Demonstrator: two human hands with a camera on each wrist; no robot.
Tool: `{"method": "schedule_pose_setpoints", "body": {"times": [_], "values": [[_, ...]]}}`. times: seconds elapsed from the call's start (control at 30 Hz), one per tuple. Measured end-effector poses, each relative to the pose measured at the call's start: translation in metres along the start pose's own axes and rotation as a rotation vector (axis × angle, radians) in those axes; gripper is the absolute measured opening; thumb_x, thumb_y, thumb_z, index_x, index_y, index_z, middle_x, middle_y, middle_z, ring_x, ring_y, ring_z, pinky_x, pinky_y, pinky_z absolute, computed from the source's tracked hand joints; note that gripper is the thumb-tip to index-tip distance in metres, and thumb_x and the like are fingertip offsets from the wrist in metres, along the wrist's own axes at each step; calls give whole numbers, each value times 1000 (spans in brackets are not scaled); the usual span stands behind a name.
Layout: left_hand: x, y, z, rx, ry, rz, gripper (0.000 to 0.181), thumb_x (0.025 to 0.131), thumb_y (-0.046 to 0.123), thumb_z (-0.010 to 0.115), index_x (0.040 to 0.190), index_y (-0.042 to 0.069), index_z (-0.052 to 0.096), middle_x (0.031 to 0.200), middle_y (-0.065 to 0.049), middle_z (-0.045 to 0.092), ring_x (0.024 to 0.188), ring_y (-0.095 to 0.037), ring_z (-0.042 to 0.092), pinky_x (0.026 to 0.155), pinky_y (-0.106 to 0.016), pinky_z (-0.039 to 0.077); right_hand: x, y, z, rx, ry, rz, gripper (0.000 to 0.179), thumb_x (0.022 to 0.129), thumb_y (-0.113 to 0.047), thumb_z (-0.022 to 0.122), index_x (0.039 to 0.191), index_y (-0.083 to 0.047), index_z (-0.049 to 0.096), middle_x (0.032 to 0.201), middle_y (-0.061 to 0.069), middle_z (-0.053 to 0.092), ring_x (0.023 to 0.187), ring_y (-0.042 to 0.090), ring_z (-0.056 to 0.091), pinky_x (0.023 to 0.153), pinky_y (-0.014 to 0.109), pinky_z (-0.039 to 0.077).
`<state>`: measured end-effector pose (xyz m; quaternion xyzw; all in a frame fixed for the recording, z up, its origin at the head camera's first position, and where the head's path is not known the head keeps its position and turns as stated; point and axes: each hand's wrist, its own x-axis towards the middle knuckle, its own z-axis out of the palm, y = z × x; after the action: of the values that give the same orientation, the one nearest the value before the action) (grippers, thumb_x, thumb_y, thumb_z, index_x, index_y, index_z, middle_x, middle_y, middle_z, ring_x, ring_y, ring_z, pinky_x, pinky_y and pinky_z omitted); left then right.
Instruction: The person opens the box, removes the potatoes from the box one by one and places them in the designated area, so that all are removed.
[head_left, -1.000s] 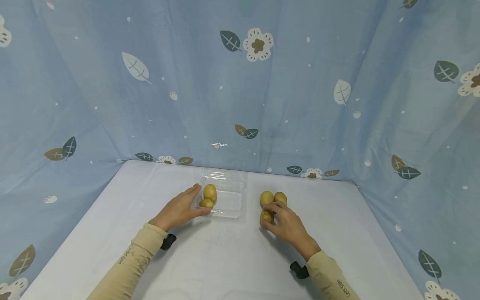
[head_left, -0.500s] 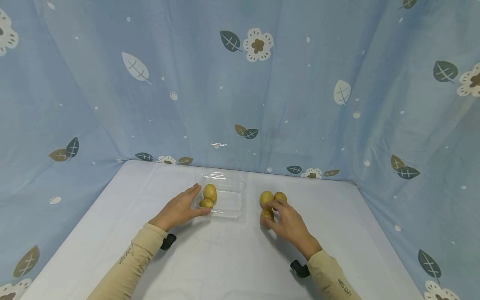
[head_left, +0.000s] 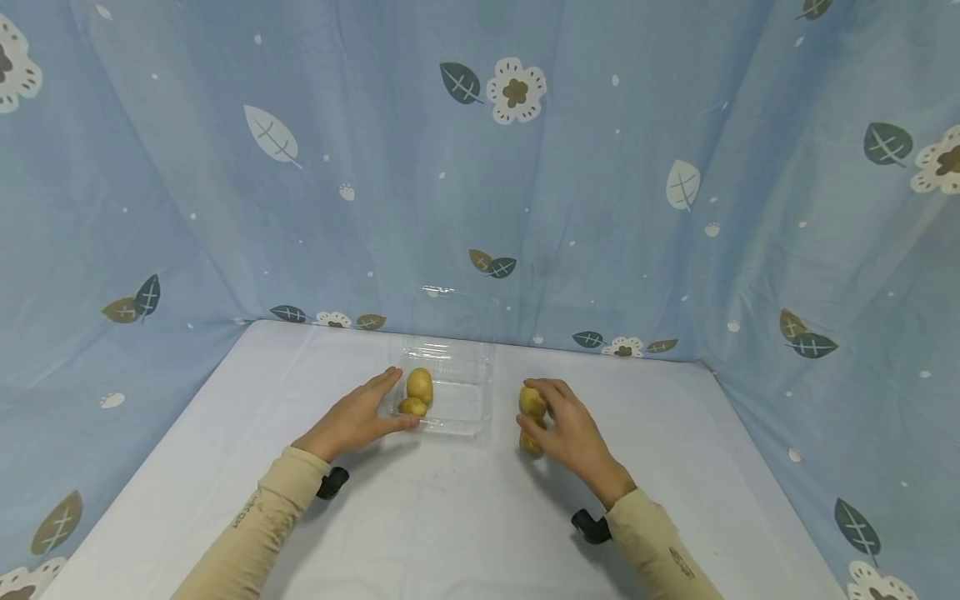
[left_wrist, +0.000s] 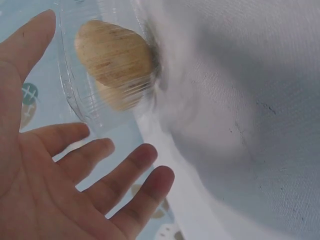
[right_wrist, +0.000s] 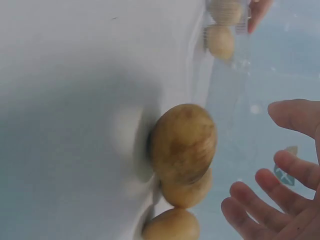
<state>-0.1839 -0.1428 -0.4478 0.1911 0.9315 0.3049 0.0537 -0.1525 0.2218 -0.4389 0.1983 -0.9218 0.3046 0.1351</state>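
Observation:
A clear plastic box (head_left: 459, 405), its lid raised at the back, stands left of centre with two potatoes (head_left: 420, 385) in its left side. My left hand (head_left: 352, 421) is spread at the box's left wall, thumb at the front corner. In the left wrist view its fingers look extended. My right hand (head_left: 572, 429) hovers over the loose potatoes, fingers apart and bent a little, holding nothing. The right wrist view shows three: a near potato (right_wrist: 183, 144), one behind it, and a farther potato (right_wrist: 172, 226). In the head view that hand hides one.
White cloth covers the table (head_left: 465, 517). Along its back edge hangs a blue curtain (head_left: 600, 208) with leaf and flower prints, right behind the box lid. A black wrist camera (head_left: 591, 527) sits under the right wrist, and another (head_left: 332, 482) under the left.
My right hand has moved slightly away from me, from around the nearest potato toward the one behind it, and now covers the right-hand potato. My left hand stays at the box.

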Motion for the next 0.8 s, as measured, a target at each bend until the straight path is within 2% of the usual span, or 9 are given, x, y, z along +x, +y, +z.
{"method": "schedule_pose_setpoints", "body": {"times": [0.23, 0.4, 0.67, 0.8], "values": [[-3, 0, 0, -29, -7, -8, 103, 89, 62, 69, 159, 1, 27, 165, -18, 24, 150, -40, 25, 119, -59, 24, 9, -13, 6, 58, -15, 60, 53, 94, -32, 76, 142, -18, 58, 137, 1, 57, 122, 27, 57, 93, 47, 54], [-4, -1, 1, -24, 1, 0, 102, 89, 61, 69, 159, -1, 27, 164, -20, 25, 149, -41, 25, 119, -59, 24, 14, -21, 13, 124, -3, 37, 54, 93, -27, 77, 142, -17, 57, 138, 3, 56, 121, 27, 59, 95, 51, 54], [-3, -1, 1, -6, 9, 16, 98, 91, 55, 70, 157, -4, 28, 163, -22, 27, 149, -42, 27, 119, -59, 25, 27, -36, 26, 169, 28, -11, 55, 90, -18, 80, 141, -14, 58, 137, 6, 57, 118, 31, 61, 91, 43, 58], [-3, 0, 1, -1, 5, 1, 98, 91, 54, 71, 158, -3, 28, 164, -21, 26, 149, -41, 26, 119, -58, 25, 35, -42, 35, 184, 52, -48, 55, 91, -16, 78, 142, -14, 57, 138, 5, 58, 119, 25, 62, 91, 37, 58]]}}
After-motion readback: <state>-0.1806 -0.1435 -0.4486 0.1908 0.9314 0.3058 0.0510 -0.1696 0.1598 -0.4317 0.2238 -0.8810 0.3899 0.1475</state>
